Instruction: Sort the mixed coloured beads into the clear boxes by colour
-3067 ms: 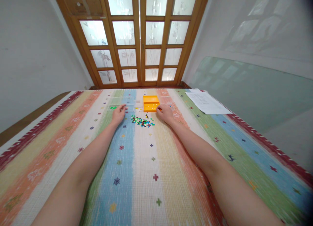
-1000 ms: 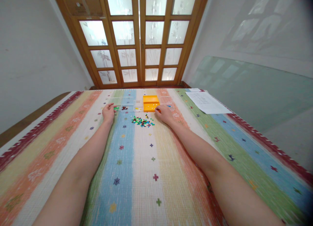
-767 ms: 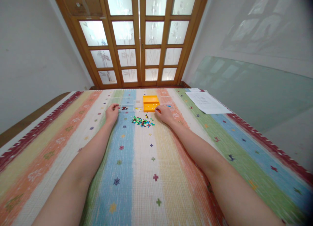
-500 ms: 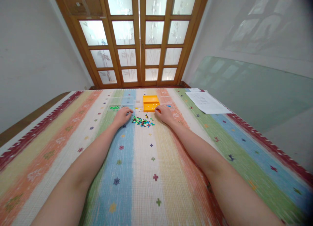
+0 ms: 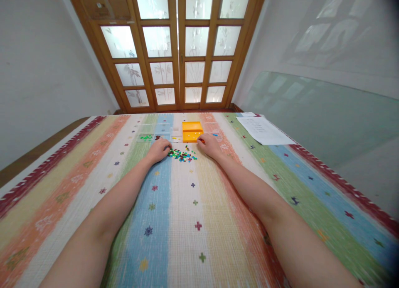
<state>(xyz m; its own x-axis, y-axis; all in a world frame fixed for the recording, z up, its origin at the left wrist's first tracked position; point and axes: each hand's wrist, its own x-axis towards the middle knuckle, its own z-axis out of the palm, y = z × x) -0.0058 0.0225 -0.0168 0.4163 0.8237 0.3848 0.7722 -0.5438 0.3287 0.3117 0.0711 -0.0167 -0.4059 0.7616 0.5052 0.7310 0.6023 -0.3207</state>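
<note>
Small green, blue, dark and red pieces lie in a loose pile (image 5: 181, 155) on the striped tablecloth. My left hand (image 5: 159, 151) rests at the pile's left edge, its fingers curled down with the tips close together. Whatever lies between them is too small to make out. My right hand (image 5: 209, 144) sits by the front right corner of an open orange box (image 5: 192, 125), fingers drawn together. A reddish-orange spot shows at its fingertips; its kind is unclear. Several light bits lie in the box's front half.
Left of the orange box, a clear plastic case (image 5: 152, 130) holds green pieces (image 5: 146, 137), dark red pieces (image 5: 158, 137) and yellow ones (image 5: 176, 138) in separate places. Another clear case (image 5: 215, 128) with blue bits is behind my right hand. Printed paper (image 5: 263, 131) lies far right.
My left hand has come back from the clear case toward the pile, and its fingers have curled down. The dark red pieces in the case are now uncovered. My right hand stays put.
</note>
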